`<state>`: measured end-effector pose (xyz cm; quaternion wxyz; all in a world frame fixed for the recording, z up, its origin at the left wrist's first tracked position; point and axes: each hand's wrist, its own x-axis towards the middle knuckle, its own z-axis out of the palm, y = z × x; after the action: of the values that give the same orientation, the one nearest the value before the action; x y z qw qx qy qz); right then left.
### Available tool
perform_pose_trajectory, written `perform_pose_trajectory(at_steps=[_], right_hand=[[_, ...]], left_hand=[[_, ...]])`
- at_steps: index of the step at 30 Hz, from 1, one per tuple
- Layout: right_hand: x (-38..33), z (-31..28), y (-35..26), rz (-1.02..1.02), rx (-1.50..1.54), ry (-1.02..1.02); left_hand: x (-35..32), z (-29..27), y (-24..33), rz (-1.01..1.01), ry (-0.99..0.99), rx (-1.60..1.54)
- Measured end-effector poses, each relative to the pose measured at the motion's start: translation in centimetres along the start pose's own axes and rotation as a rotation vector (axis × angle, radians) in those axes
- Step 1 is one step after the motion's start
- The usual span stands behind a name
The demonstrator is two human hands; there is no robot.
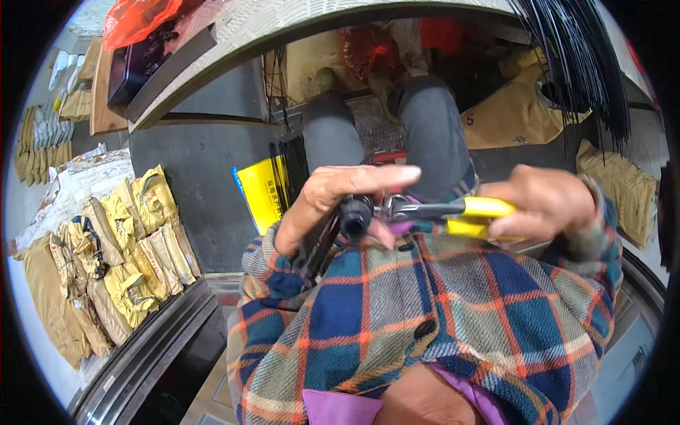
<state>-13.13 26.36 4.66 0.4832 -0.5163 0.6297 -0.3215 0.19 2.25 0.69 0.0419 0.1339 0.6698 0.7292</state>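
Left hand [333, 202] clenched around bundle of black rods [354, 214], forefinger stretched right over bundle end. Right hand [545, 202] grasping yellow handles of pliers [453, 211]; plier nose touching bundle end, just right of it. Both held above lap, over plaid jacket [425, 319]. Rods run down-left under left hand. Yellow packets [134, 262] stacked far left. More black rods [581, 64] hang upper right. Bench [283, 28] edge far top.
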Motion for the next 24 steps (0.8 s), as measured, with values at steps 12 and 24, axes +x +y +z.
perform_pose_trajectory(at_steps=[12, 24], right_hand=[[1.5, 1.6, 0.6, -0.109, -1.021, 0.505], [3.0, 0.0, 0.0, -0.125, -1.127, 0.463]], left_hand=[[-0.4, 1.1, -2.1, 0.080, 0.278, 0.315], [-0.5, 1.1, -3.2, -0.010, 0.392, 0.150]])
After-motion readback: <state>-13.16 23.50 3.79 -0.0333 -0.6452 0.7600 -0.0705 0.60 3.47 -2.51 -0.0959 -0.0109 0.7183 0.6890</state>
